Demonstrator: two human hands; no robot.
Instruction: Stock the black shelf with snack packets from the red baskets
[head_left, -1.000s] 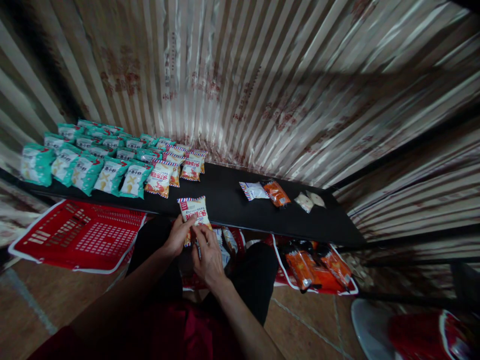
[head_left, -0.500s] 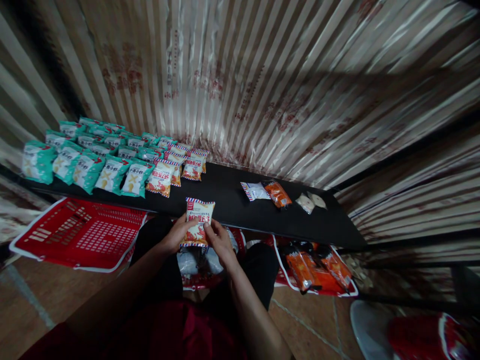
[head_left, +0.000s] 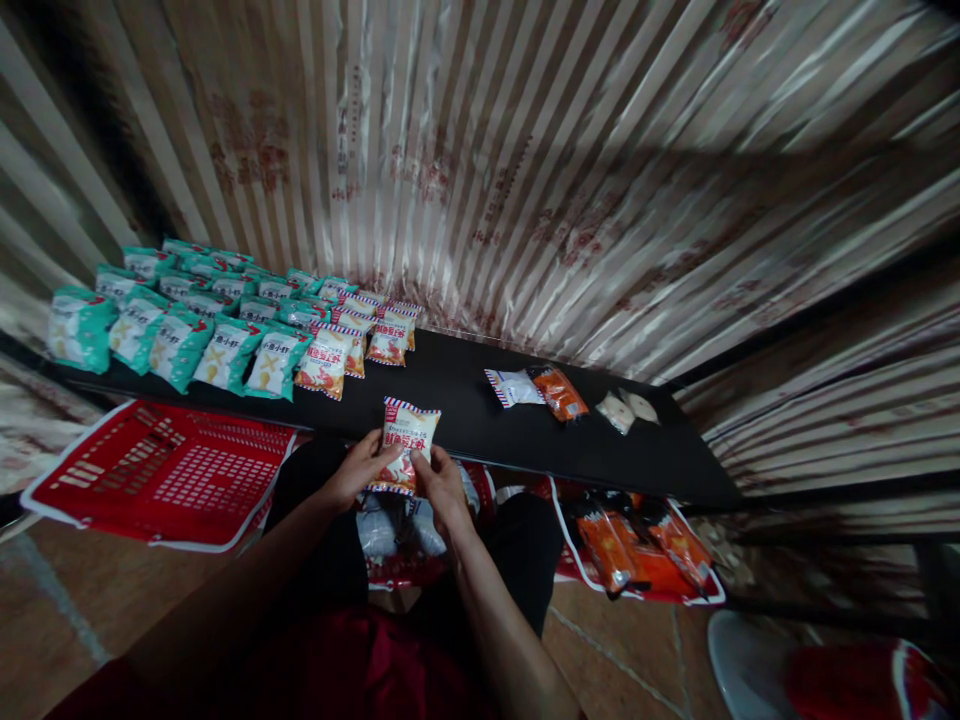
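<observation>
Between my two hands I hold a white and orange snack bag [head_left: 409, 428] with a red-and-blue striped edge, upright at the near edge of the black shelf [head_left: 465, 390]. My left hand [head_left: 361, 468] grips its left side, thumb across the front. On its right side my right hand [head_left: 441, 482] is closed, thumb also on the front. Matching snack bags [head_left: 324, 360] stand in short rows just beyond, to the left. Beside those, several teal snack bags [head_left: 225, 352] fill the shelf's left end.
Right on the shelf lie a striped bag turned back-up [head_left: 514, 387], an orange packet [head_left: 559, 393] and two small pale packets [head_left: 624, 409]. Below are a red basket [head_left: 161, 470] at left, one between my knees, and a basket of orange packets [head_left: 607, 545] at right. A patterned curtain [head_left: 450, 180] hangs behind.
The held bag appears slightly further right in view, with both hands still on it. The whole view has shifted slightly; the bags on the shelf keep their places.
</observation>
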